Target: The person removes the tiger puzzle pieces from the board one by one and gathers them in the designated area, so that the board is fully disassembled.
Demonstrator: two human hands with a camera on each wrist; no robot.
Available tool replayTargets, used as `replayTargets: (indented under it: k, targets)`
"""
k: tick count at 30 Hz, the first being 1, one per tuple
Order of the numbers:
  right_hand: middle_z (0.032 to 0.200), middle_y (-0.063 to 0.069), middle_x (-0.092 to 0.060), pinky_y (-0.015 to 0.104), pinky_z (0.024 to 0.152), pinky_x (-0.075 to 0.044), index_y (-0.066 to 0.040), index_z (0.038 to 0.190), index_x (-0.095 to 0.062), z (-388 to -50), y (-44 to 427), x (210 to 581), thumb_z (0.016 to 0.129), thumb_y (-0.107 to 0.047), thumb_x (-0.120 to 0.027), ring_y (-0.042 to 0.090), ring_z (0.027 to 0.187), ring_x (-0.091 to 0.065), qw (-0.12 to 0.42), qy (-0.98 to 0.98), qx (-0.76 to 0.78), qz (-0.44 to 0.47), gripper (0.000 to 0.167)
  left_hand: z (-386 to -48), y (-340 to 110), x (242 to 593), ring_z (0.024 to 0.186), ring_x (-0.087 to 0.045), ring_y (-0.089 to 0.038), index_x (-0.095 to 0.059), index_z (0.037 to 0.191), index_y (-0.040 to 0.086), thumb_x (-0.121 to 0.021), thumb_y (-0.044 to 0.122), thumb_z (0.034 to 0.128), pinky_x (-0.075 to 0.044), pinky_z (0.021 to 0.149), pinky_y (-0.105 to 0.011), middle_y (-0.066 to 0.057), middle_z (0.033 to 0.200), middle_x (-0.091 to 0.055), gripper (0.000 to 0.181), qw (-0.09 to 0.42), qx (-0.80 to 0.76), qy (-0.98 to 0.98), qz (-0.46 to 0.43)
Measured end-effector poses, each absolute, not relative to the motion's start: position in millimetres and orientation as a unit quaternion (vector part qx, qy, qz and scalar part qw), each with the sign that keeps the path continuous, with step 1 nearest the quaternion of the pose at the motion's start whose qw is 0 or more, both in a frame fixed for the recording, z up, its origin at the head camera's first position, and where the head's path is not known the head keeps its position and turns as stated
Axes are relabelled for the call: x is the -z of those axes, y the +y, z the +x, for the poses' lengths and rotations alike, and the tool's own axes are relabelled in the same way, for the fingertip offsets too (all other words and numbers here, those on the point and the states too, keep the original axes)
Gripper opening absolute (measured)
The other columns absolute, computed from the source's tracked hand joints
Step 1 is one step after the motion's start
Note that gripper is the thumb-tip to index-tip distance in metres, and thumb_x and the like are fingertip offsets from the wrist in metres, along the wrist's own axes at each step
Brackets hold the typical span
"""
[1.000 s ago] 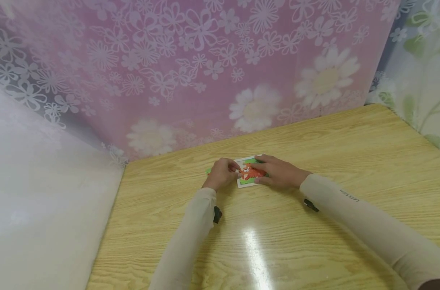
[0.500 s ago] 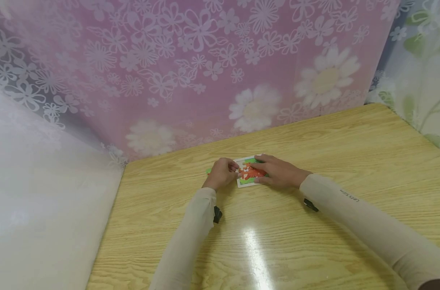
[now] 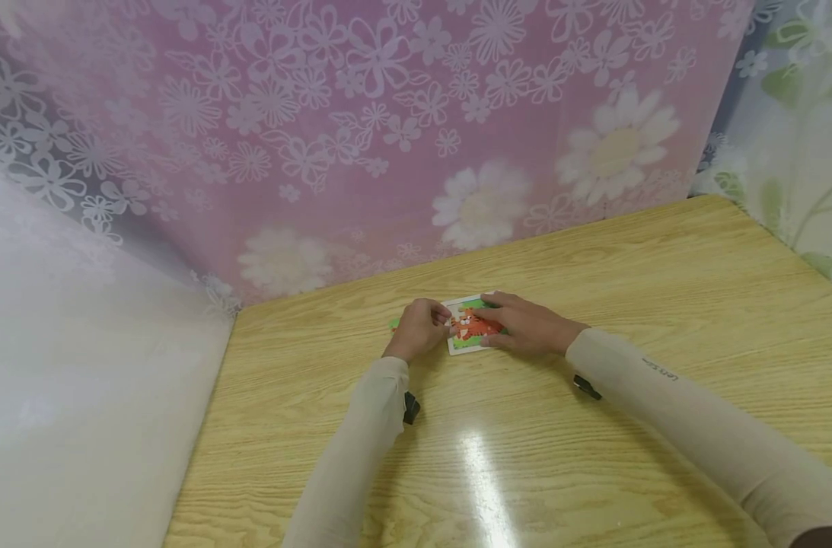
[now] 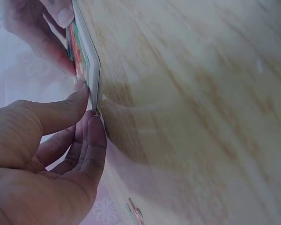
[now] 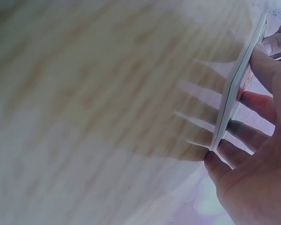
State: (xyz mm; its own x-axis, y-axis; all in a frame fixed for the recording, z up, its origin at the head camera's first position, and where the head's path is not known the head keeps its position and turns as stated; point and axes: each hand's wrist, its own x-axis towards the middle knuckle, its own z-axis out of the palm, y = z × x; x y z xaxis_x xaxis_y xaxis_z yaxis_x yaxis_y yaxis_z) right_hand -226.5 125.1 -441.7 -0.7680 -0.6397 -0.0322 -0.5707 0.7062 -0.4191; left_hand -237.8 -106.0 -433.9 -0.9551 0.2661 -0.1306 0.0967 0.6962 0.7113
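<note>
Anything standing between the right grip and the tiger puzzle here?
Nothing visible: the right grip touches the tiger puzzle directly, over its right part. The left grip is at the puzzle's left edge, not between them.

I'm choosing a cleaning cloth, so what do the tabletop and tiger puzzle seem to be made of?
The tabletop looks like glossy wood or wood-grain laminate: it has streaky grain and a bright reflection. The tiger puzzle is perhaps cardboard or thin wood, with a printed face; its pale edge shows a dark seam, suggesting layers.
</note>
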Motion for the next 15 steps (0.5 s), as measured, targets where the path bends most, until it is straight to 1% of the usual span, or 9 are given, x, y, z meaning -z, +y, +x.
replayTargets:
  k: [15]
  targets:
    - [0.159,0.027,-0.030,0.059,0.115,-0.029,-0.003,0.152,-0.045,-226.8,125.5,442.3,0.100,-0.036,-0.065,0.045,0.149,-0.023,0.092,0.917,0.206,-0.328,0.065,-237.7,-105.6,436.3,0.086,-0.063,-0.017,-0.071,0.105,0.001,-0.080,0.010,0.0892,-0.056,0.077,-0.031,-0.008,0.099,-0.068,0.020,0.085,-0.376,0.916,0.114]
